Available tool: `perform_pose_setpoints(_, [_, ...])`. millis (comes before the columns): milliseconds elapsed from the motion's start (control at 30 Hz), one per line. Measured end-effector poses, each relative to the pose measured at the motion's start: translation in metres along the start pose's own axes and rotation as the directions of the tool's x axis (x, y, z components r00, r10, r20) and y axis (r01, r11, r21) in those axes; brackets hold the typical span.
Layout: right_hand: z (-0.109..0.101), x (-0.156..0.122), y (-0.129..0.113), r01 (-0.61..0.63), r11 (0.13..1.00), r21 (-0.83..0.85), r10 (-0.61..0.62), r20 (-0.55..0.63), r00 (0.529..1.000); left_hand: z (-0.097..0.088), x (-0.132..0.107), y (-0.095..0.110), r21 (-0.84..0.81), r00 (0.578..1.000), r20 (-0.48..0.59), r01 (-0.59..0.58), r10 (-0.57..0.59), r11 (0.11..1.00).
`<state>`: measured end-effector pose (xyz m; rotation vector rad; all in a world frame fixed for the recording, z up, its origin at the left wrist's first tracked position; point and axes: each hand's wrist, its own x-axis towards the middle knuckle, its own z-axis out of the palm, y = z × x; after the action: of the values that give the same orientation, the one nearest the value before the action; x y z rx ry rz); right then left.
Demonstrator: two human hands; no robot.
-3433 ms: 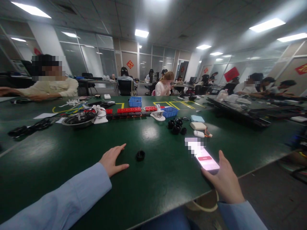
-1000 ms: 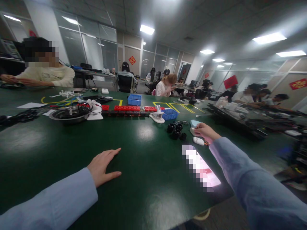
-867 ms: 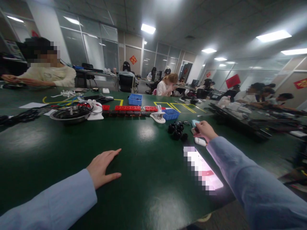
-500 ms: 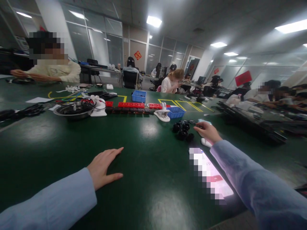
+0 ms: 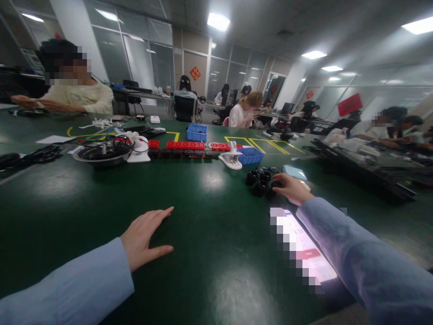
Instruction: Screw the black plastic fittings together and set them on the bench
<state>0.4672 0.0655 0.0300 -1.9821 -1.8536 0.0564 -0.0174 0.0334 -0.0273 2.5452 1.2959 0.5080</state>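
Note:
My left hand (image 5: 144, 237) rests palm down on the green tabletop (image 5: 203, 225), fingers stretched out and thumb apart, holding nothing. Farther forward on the right, my right hand (image 5: 291, 187) has its thumb and fingers closed around a small black round part (image 5: 277, 184). Right beside it stands a group of several short black cylinders (image 5: 261, 188), partly hidden by my fingertips. A phone with a lit screen (image 5: 306, 250) lies beneath my right forearm. Behind the hand is a light blue flat item (image 5: 294, 172); a whitish object under the hand is mostly covered.
Across the table run red blocks in a row (image 5: 185, 145), a white clamp (image 5: 232, 158) and blue bins (image 5: 250, 155). A metal bowl (image 5: 86, 156) with dark items stands left, near black cables (image 5: 42, 154). Black panels (image 5: 361, 169) lie right. Several people sit beyond.
My right hand has moved slightly down and left, closer to the black cylinders, and a black round part now shows at its fingertips. My left hand stays put. The view has shifted slightly.

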Motion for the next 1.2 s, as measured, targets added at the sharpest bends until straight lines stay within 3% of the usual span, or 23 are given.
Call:
perform_pose_setpoints(200, [0.007, -0.003, -0.012, 0.037, 0.993, -0.108, -0.029, 0.070, 0.997, -0.001, 0.000, 0.001, 0.003, 0.999, 0.028, 0.021, -0.021, 1.000])
perform_pose_setpoints(367, [0.006, -0.005, -0.024, 0.041, 0.987, -0.154, -0.035, 0.041, 0.999, 0.001, 0.000, -0.002, -0.007, 1.000, 0.006, 0.006, -0.006, 1.000])
perform_pose_setpoints(600, [-0.046, -0.035, -0.040, -0.098, 0.985, -0.141, 0.071, -0.186, 0.980, -0.001, 0.001, 0.001, 0.009, 1.000, -0.007, -0.002, 0.002, 1.000])
perform_pose_setpoints(700, [-0.058, -0.070, -0.045, -0.207, 0.972, -0.110, 0.188, -0.158, 0.969, -0.001, 0.001, 0.002, 0.017, 1.000, -0.007, -0.007, 0.007, 1.000])
perform_pose_setpoints(800, [-0.048, -0.111, -0.051, -0.284, 0.930, -0.232, 0.296, 0.022, 0.955, 0.000, 0.002, 0.000, 0.013, 1.000, -0.012, -0.025, 0.026, 1.000])
perform_pose_setpoints(867, [-0.035, -0.135, -0.057, -0.365, 0.872, -0.326, 0.403, 0.055, 0.914, 0.001, 0.003, -0.001, 0.013, 0.999, -0.012, -0.030, 0.030, 0.999])
perform_pose_setpoints(967, [-0.017, -0.157, -0.067, -0.380, 0.854, -0.354, 0.424, 0.050, 0.905, 0.001, 0.004, -0.002, 0.015, 0.999, -0.005, -0.041, 0.041, 0.999])
perform_pose_setpoints(1200, [-0.012, -0.149, -0.091, -0.456, 0.792, -0.405, 0.509, 0.027, 0.860, 0.001, 0.008, -0.003, 0.035, 0.998, -0.004, -0.060, 0.060, 0.998])
